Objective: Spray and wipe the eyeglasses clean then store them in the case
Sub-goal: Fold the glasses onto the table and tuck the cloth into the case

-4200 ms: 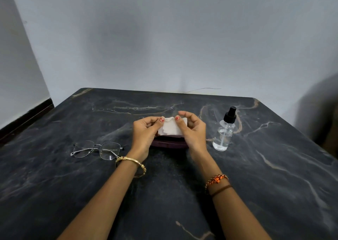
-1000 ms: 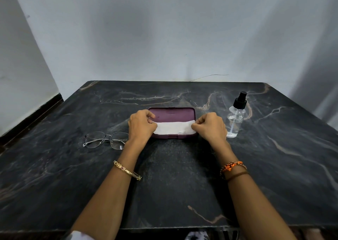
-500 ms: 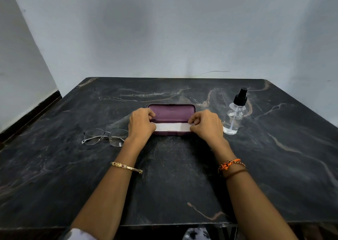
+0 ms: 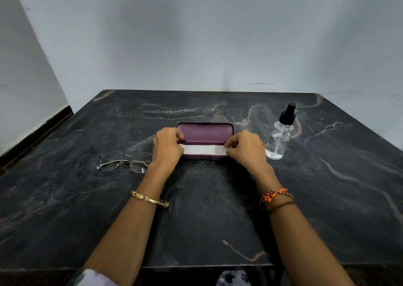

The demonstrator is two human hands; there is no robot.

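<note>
Head view: open maroon hard-shell glasses case (image 4: 205,131) sits mid-table on dark marble tabletop (image 4: 207,209). Left hand (image 4: 168,147) and right hand (image 4: 246,149) each pinch one end of a white folded cleaning cloth (image 4: 204,149) lying in the case's tray. Thin metal-framed eyeglasses (image 4: 125,162) lie left of the case, untouched. Clear spray bottle with black nozzle (image 4: 281,134) stands upright on the right.

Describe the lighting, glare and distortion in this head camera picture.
Head view: soft dim light, no hard glare; the table edges bow from the wide-angle lens; a broad soft shadow falls on the wall; the eyeglasses and spray bottle look sharp, both lenses clear, only faint highlights.
</note>
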